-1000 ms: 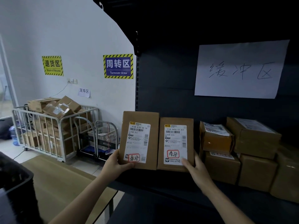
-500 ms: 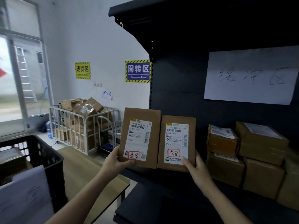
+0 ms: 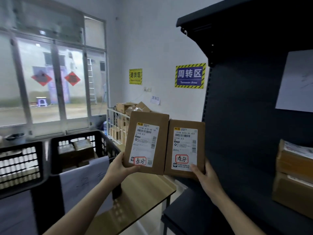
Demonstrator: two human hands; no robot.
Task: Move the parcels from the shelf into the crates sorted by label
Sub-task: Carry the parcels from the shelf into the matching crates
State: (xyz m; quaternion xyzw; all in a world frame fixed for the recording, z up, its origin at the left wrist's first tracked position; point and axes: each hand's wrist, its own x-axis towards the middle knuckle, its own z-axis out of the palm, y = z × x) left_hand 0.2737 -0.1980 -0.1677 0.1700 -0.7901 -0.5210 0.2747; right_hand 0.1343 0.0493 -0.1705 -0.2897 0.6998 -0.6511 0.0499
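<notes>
Upright, two parcels (image 3: 166,145) side by side, hands (image 3: 118,168) gripping bottoms.

both arms are held forward and upward, bare along what is seen of them. the left forearm (image 3: 81,211) is angled up and to the right, and the left hand (image 3: 118,168) is kept well left of the shelf (image 3: 245,116). the lower left corner of the left parcel (image 3: 147,141) is gripped by it, with the left thumb (image 3: 133,167) laid across the front. the right forearm (image 3: 237,216) is angled up and to the left, and the right hand (image 3: 205,177) is kept in front of the shelf's left edge. the lower right corner of the right parcel (image 3: 185,146) is gripped, the right thumb (image 3: 194,168) pressed on its face. the remaining fingers are hidden behind. the hands are held apart at nearly one height.
</notes>
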